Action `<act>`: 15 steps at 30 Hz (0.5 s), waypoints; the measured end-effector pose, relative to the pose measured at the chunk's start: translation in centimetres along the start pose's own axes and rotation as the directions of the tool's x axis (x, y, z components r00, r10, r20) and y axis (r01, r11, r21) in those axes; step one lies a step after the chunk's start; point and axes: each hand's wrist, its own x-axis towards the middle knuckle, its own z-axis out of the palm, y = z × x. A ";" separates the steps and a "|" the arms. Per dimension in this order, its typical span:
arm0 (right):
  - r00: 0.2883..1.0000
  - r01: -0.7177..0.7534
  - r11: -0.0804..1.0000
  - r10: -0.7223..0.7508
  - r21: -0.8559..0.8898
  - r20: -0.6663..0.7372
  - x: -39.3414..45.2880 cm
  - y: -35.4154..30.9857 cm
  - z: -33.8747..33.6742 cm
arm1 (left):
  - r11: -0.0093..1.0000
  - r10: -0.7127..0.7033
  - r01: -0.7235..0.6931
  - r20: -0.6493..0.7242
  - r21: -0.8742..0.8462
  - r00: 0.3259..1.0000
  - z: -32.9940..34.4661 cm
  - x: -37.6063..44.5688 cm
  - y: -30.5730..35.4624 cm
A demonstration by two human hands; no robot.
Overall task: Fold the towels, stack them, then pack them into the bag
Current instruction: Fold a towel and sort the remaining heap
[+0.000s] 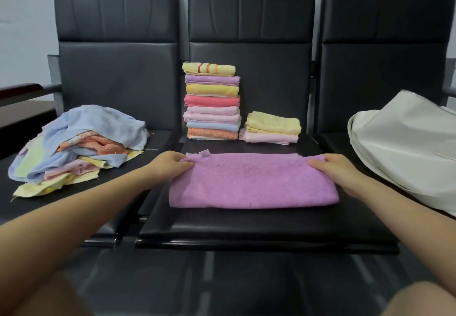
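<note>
l hand [170,165] & r hand [338,171] pinch purple towel [251,182] ends, mid seat [246,227]

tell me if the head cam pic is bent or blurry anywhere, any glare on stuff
Head view: wide-angle bend, the chair backs lean outward toward the edges; soft overall, blurriest on the floor and knees at the bottom. Even light with only soft shadows, mild sheen on the white bag and the seat's front edge. The purple towel and both stacks read clearly.
</note>
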 end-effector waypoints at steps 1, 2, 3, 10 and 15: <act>0.999 0.007 1.000 -0.008 -0.015 -0.031 0.7 -0.3 0.4 | 1.000 0.013 -0.013 -0.032 0.016 0.999 -0.1 0.6 0.0; 0.998 0.013 0.999 -0.015 -0.030 -0.061 1.6 -0.4 0.8 | 0.999 0.026 -0.023 -0.067 0.037 0.997 -0.1 1.2 0.0; 0.995 0.019 0.999 -0.023 -0.045 -0.100 2.4 -0.7 1.3 | 0.998 0.033 -0.027 -0.102 0.055 0.994 -0.1 1.9 0.0; 0.935 0.062 0.987 -0.109 -0.148 -0.338 8.5 -1.6 4.5 | 0.997 0.062 -0.040 -0.327 0.072 0.943 0.8 7.5 -0.8; 0.911 -0.003 0.963 -0.109 -0.269 -0.398 11.6 -0.3 5.3 | 0.991 0.114 -0.078 -0.372 0.112 0.921 2.3 10.4 -0.9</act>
